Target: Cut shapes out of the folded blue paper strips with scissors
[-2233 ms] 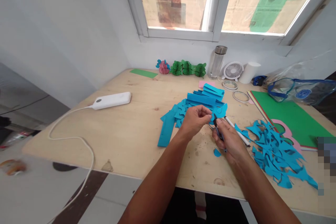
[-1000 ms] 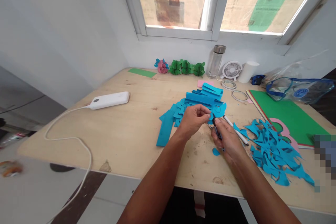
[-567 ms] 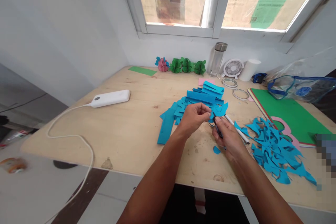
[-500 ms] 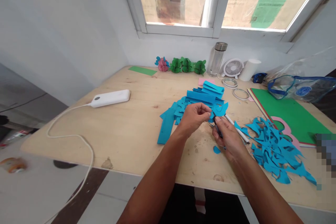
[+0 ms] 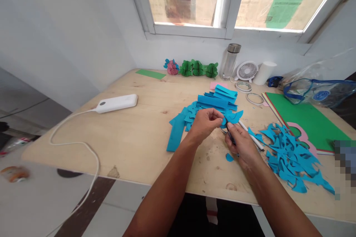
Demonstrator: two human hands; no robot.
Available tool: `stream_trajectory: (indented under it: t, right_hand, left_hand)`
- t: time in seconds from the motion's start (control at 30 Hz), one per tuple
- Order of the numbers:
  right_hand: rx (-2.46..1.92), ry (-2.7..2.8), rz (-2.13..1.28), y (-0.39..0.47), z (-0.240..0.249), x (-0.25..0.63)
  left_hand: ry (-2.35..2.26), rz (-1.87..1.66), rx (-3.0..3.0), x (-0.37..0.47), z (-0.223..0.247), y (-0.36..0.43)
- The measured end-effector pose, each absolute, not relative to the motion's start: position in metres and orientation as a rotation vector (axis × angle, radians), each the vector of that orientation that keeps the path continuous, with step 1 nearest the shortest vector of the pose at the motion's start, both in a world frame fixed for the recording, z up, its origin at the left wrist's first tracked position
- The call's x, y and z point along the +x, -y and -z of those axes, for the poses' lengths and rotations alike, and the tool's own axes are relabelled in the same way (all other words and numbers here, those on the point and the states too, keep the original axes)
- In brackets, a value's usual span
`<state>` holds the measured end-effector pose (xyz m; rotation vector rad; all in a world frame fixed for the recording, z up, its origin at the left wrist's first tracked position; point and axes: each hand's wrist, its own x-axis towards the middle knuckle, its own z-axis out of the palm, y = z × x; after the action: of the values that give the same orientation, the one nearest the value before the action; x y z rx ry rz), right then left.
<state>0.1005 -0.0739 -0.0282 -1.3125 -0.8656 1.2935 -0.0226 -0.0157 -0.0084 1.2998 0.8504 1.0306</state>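
Note:
Between thumb and fingers, my left hand [image 5: 207,123] pinches a piece of blue paper [image 5: 233,117]. My right hand [image 5: 241,140] is closed round dark-handled scissors [image 5: 230,137], whose blades meet the paper and are mostly hidden. Under and behind my left hand lie cut blue paper pieces [image 5: 191,113] and folded blue strips [image 5: 213,102]. A longer blue strip [image 5: 175,133] rests left of my wrist. Just beyond my right hand is a white pen [image 5: 254,139]. One small blue scrap [image 5: 229,157] sits below the scissors.
Blue offcuts [image 5: 290,155] are heaped at the right beside green sheets [image 5: 311,118]. Tape rolls [image 5: 254,99], a glass bottle [image 5: 230,63] and a small fan [image 5: 247,71] stand behind. Green paper figures [image 5: 197,68] line the wall. A corded white power bank [image 5: 118,103] lies left.
The blue paper at the scissors has shifted slightly, and its free edge now droops a little to the right. Both hands stay almost in place.

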Motion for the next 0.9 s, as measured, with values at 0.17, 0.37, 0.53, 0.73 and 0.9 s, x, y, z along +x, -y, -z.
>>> stream_trajectory:
  t: [0.17, 0.37, 0.53, 0.73, 0.9]
  right_hand:
    - [-1.315, 0.857, -1.31, 0.074, 0.0276, 0.1015]
    - [-1.309, 0.852, -1.306, 0.0742, 0.0282, 0.1016]
    - [-1.315, 0.848, -1.293, 0.0746, 0.0283, 0.1015]
    - [-1.325, 0.856, -1.297, 0.0738, 0.0287, 0.1015]
    - [-1.324, 0.87, -1.286, 0.0736, 0.0285, 0.101]
  left_hand:
    - [-0.857, -1.033, 1.301, -0.0224, 0.0084, 0.0161]
    - [-0.853, -1.047, 1.298, -0.0216, 0.0079, 0.0164]
    - [-0.863, -1.05, 1.292, -0.0213, 0.0069, 0.0163]
    - [-0.857, -1.048, 1.281, -0.0207, 0.0072, 0.0159]
    - [-0.849, -1.06, 1.29, -0.0212, 0.0081, 0.0167]
